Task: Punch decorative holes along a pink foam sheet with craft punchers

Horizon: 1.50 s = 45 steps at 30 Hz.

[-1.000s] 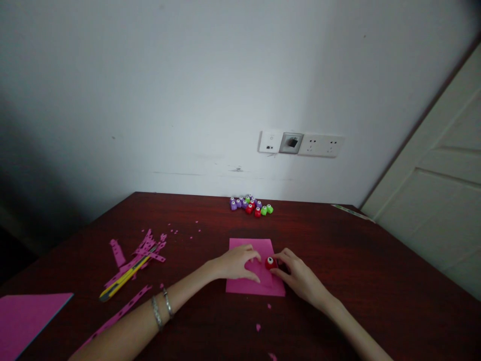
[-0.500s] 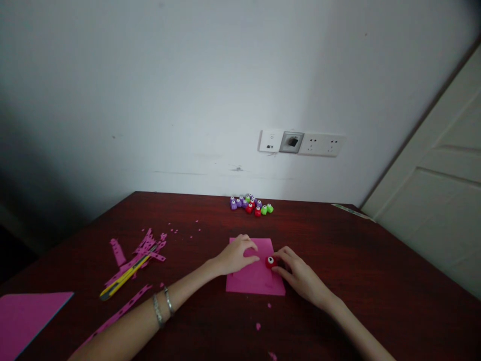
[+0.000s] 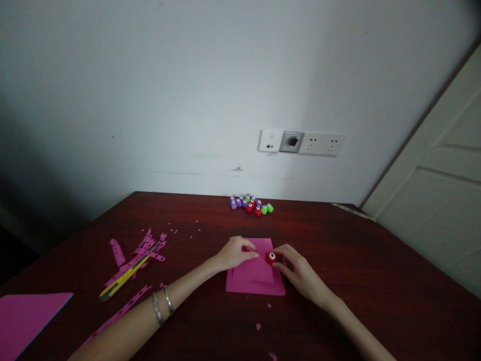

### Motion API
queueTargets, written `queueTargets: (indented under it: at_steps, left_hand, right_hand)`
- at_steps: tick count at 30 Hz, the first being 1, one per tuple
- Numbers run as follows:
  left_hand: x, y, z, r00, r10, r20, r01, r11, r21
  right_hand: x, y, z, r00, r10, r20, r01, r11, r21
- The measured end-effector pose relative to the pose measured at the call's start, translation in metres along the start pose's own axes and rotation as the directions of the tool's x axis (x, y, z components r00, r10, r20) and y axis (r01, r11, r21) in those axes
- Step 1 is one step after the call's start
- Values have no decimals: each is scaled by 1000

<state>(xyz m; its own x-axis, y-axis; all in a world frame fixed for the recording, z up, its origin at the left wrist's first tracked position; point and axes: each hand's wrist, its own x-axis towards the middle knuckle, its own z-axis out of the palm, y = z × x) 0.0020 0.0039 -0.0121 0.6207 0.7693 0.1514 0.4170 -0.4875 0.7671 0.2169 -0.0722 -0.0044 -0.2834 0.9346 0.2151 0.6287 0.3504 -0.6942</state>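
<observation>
In the head view, my right hand (image 3: 298, 268) grips a small red craft punch (image 3: 271, 257) between thumb and fingers. The punch sits at the right side of a small pink sheet (image 3: 255, 271); whether the sheet's edge is in its slot I cannot tell. My left hand (image 3: 235, 253) has thumb and index finger closing on the small sheet at its left side. Beneath lies a larger pink sheet (image 3: 278, 288), flat on the dark red table (image 3: 330, 250).
Several purple, green and red punches (image 3: 249, 206) cluster near the wall. On the left, a yellow utility knife (image 3: 126, 277) rests by punched pink strips (image 3: 118, 253). A pink sheet (image 3: 30, 321) lies at front left. Pink bits (image 3: 258, 327) are scattered about.
The small pink sheet now shows raised or shifted above the larger one. My left fingers have drawn closer together, and the red punch has tilted and moved slightly away from me.
</observation>
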Motion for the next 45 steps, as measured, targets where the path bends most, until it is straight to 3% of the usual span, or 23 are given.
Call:
queueTargets:
  at_steps: [9, 18, 33, 45]
  left_hand:
    - [-1, 1, -2, 997, -43, 60, 48, 996, -81]
    - [0, 1, -2, 998, -36, 50, 42, 992, -123]
    - [0, 3, -3, 995, -65, 71, 71, 993, -92]
    - [1, 0, -2, 994, -60, 93, 67, 995, -74]
  right_hand:
    - [-1, -4, -2, 1000, -2, 9, 2, 1000, 9]
    - [-2, -7, -4, 998, -45, 45, 45, 999, 0]
    - [-4, -12, -8, 995, -40, 94, 44, 999, -33]
    - [-3, -14, -7, 996, -51, 69, 53, 998, -37]
